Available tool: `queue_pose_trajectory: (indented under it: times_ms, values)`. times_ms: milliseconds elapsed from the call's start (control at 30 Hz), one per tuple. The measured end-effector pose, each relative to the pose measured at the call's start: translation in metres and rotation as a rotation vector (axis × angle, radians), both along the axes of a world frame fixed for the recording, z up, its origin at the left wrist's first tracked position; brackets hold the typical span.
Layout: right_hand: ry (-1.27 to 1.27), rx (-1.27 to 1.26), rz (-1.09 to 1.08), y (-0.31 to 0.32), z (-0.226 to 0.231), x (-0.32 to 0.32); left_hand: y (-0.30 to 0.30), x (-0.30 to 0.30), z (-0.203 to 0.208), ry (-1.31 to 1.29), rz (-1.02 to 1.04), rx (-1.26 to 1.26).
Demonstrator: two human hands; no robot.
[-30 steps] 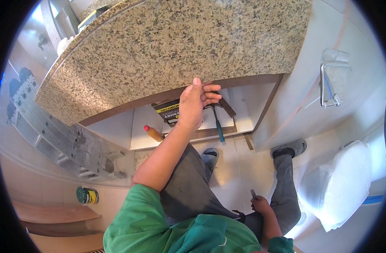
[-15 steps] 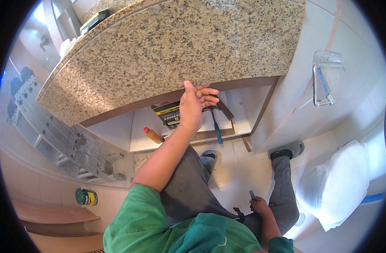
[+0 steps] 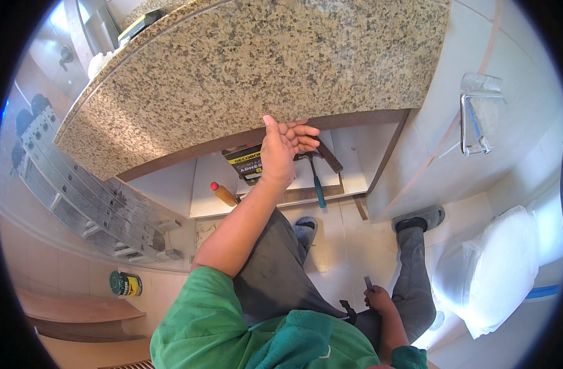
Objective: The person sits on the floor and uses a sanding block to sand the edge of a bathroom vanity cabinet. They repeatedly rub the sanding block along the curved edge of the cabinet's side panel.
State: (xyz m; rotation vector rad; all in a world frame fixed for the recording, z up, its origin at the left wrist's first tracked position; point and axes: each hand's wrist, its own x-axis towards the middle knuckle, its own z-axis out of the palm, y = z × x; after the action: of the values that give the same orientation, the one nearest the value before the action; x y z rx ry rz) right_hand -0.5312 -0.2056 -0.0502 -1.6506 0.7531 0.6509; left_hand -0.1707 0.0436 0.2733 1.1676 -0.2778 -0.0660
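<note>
My left hand point(image 3: 278, 155) is raised at the front edge of a speckled granite countertop point(image 3: 263, 67). Its thumb points up over the stone and its fingers are spread beside the brown wood edging point(image 3: 361, 118), with nothing held. Low by my right thigh, my right hand point(image 3: 379, 300) is closed around a small grey flat-ended tool point(image 3: 368, 283). Under the counter, in the open cabinet, lie a hammer point(image 3: 319, 192) with a teal handle and a brown strip point(image 3: 328, 154). A black and yellow adhesive can point(image 3: 239, 161) is partly hidden behind my left hand. Nearby is an orange-brown tool handle point(image 3: 223, 194) with a red end.
An aluminium ladder point(image 3: 78, 206) lies along the left side. Below it are a green and yellow can point(image 3: 126, 284) and curved wooden panels point(image 3: 78, 310). A metal paper holder point(image 3: 481, 117) juts from the right wall, above a bulky thing in white plastic point(image 3: 491, 270).
My left thumb has tipped slightly leftward, while that hand stays at the counter edge. My right hand keeps its place and its hold on the grey tool.
</note>
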Motion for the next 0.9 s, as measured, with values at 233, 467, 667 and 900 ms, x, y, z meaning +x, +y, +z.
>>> queue_pose_trajectory:
  times_ms: [233,467,667,900]
  values:
    - [0.013,0.010,-0.023,0.0012,0.0026,0.0002,0.0022,0.0028,-0.0034,-0.010,-0.003,0.014]
    - [0.014,0.003,-0.023,0.0021,0.0035,0.0017,0.0056,0.0036,-0.0041,-0.007,-0.010,0.020]
    - [0.000,-0.012,-0.006,0.0019,0.0033,0.0016,0.0072,0.0043,-0.0045,-0.003,-0.017,0.026]
    - [0.019,-0.011,-0.017,0.0025,0.0043,0.0022,0.0092,0.0034,-0.0037,-0.001,-0.019,0.028]
